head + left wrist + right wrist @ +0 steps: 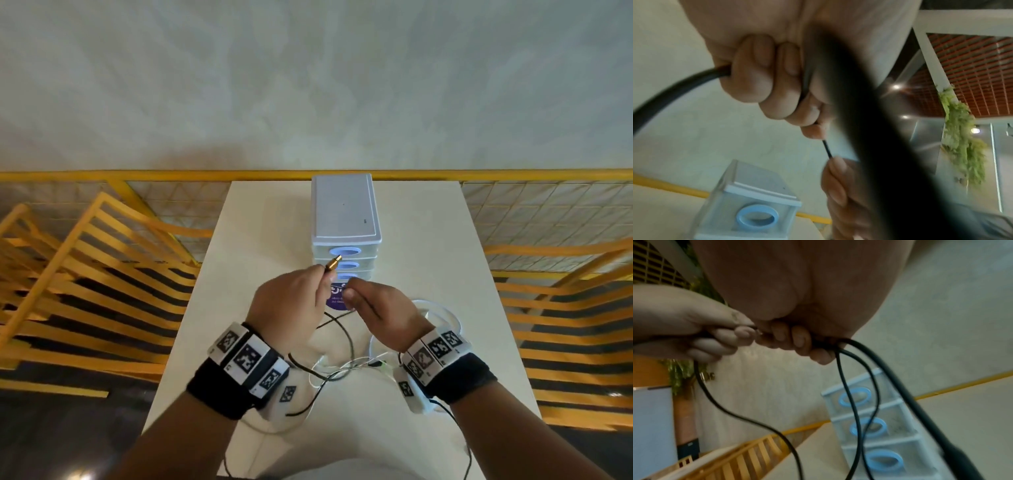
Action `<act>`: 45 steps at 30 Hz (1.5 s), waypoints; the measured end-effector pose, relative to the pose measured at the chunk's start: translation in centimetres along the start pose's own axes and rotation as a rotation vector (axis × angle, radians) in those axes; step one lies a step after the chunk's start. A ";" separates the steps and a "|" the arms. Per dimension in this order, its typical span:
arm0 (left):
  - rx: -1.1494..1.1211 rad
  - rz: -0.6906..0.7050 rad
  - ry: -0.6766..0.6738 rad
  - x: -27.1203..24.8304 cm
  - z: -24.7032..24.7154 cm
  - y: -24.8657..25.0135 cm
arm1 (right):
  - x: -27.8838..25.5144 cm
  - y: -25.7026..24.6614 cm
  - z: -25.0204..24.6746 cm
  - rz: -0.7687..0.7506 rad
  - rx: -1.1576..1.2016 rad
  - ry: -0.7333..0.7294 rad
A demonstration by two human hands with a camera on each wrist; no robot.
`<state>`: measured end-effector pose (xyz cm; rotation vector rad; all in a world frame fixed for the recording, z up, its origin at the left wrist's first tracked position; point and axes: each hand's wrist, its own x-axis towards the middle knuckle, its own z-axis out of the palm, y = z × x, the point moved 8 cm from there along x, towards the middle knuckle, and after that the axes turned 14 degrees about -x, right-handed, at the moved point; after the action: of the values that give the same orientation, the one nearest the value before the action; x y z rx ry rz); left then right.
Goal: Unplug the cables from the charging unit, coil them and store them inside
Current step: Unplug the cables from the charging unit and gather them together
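From the head view I saw my left hand [291,301] raised over the white table [260,219], fingers curled round a black cable [344,337] with its gold plug [333,263] sticking up past the knuckles toward the drawer unit [345,219]. My right hand [380,308] sat just beside it, fingertips pinched on the same cable a little way along. The loose run of cable dropped below both wrists and looped across the table, crossing a pile of white cables [442,317] near my right wrist. The unit stood at the far edge of the table, its three blue ring handles facing me.

The left wrist view showed the grip plainly — fingers [764,78] folded tight against the palm, the cable [670,87] coming out one side in a curve and a thin stretch running from the fingertips to my right hand [838,186] below. A blurred dark strand crossed close to the lens. The drawer unit [756,181] sat beneath.

The right wrist view had my right fingers [799,340] closed on the cable [846,386] — two thin strands hung from them in front of the drawer unit [898,426], and a thicker blurred strand ran past. My left hand [694,331] met the right at the fingertips, another strand trailing down from it.
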<state>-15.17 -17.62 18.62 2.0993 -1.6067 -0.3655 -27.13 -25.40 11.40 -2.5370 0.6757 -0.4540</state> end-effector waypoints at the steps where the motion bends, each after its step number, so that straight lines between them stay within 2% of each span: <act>1: 0.011 0.022 0.013 0.1 -0.6 -0.3 | -0.4 0.7 0.5 0.016 -0.015 0.002; 9: -0.006 0.018 0.111 0.6 -3.6 -3.5 | -4.9 6.0 4.4 0.204 -0.075 -0.026; 13: -0.033 0.022 0.228 0.5 -5.7 -3.9 | -6.1 7.9 4.5 0.296 -0.089 -0.040; 17: -0.054 0.038 0.343 0.4 -7.4 -4.0 | -7.0 9.6 5.2 0.389 -0.091 -0.117; 21: -0.139 0.030 0.484 -0.2 -9.8 -4.0 | -8.7 12.6 6.5 0.546 -0.105 -0.212; 24: -0.151 0.015 0.537 -0.4 -10.8 -4.4 | -9.0 13.3 6.3 0.563 -0.091 -0.209; 27: -0.277 -0.088 0.687 -0.9 -12.4 -6.4 | -8.4 13.5 5.1 0.567 -0.115 -0.154; 34: -0.469 -0.171 0.952 -1.8 -15.0 -9.1 | -7.5 13.3 4.2 0.448 -0.249 -0.099; 36: -0.472 -0.160 0.921 -1.7 -14.8 -9.1 | -7.5 13.2 4.2 0.444 -0.269 -0.092; 41: -0.121 -0.131 0.494 -0.2 -10.7 -7.0 | -5.6 11.0 2.8 0.407 -0.172 -0.071; 43: -0.036 -0.094 0.408 -0.3 -8.9 -6.7 | -4.8 9.8 2.0 0.396 -0.101 -0.061; 45: 0.031 -0.051 0.376 -0.6 -7.5 -6.1 | -4.4 8.7 1.3 0.368 -0.053 -0.026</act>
<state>-6.63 -14.30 21.84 2.0831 -1.3470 0.0401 -33.46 -29.24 5.01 -2.3857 1.1288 -0.2765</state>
